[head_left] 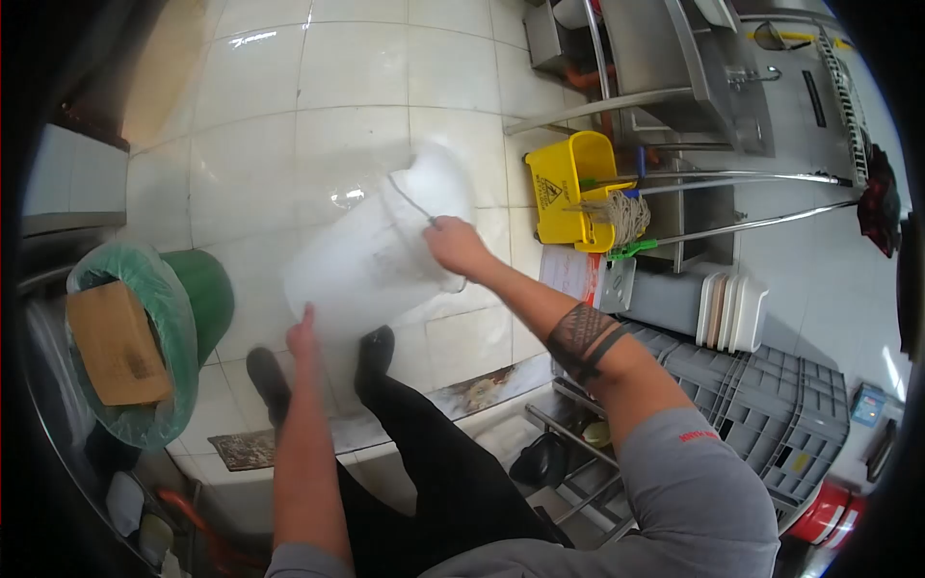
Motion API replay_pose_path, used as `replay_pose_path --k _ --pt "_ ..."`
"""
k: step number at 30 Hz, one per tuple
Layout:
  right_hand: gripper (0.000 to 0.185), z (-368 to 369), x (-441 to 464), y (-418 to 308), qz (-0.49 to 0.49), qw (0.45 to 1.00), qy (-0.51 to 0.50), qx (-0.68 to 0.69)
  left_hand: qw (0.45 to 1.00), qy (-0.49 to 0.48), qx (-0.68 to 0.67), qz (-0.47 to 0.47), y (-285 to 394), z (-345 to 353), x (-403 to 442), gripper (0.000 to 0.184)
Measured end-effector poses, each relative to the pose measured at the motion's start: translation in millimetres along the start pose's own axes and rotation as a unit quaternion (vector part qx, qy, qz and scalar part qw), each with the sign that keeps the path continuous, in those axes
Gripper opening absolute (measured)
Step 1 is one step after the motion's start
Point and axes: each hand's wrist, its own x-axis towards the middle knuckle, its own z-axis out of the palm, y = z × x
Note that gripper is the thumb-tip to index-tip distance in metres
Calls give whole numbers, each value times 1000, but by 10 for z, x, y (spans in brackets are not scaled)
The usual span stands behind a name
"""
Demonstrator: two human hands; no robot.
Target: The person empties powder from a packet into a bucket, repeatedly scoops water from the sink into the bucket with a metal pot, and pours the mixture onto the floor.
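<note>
A large white bucket [361, 255] is tipped over in front of me, its mouth pointing toward the upper right of the view. Whitish water [438, 178], blurred, shows at the mouth above the wet tiles. Closed near the rim, my right hand [455, 249] grips the bucket where its thin wire handle meets the side. My left hand [303, 337] holds the base end, thumb up along the wall; its other fingers are hidden beneath.
A yellow mop bucket [568, 183] with a mop [621, 220] stands right of the white bucket. To the left is a green bin [202, 299] with a plastic liner and a cardboard box [118, 342]. Grey crates [742, 405] and a steel sink [713, 77] line the right side. The tiled floor [356, 67] is wet.
</note>
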Motion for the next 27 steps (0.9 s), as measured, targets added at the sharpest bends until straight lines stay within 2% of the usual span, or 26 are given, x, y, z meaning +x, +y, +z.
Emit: replay_pose_path --k 1,3,4,6,10,13,15,19,22,27 --pt "35 -87 26 54 -2 1000 -1 -2 1000 1 -2 -1 30 104 -67 49" --pt "36 -303 51 174 -6 999 8 -41 991 -52 -124 30 76 456 -327 45" --pt "36 -416 47 222 -7 999 8 -40 991 -51 -123 31 189 559 -552 45" --pt "37 -647 33 285 0 999 9 -52 968 -149 -199 18 525 659 -1063 44" --pt "37 -1053 -29 383 4 995 32 -93 965 -196 -173 -13 615 964 -1324 39" --pt "37 -1345 -133 355 -5 993 44 -110 955 -221 -196 -32 714 1093 -1497 49" --pt "36 -1559 -232 253 -18 991 58 -121 950 -265 -160 -36 799 1118 -1578 55" --pt "34 -1984 -478 -72 -54 985 74 -143 950 -252 -179 -39 973 1200 -1783 61" --pt "33 -2259 -633 -368 -80 979 80 -168 937 -290 -194 -22 1142 1221 -1885 67" --pt "30 -2418 -712 -779 -128 975 79 -161 931 -282 -232 -25 1360 1122 -1769 75"
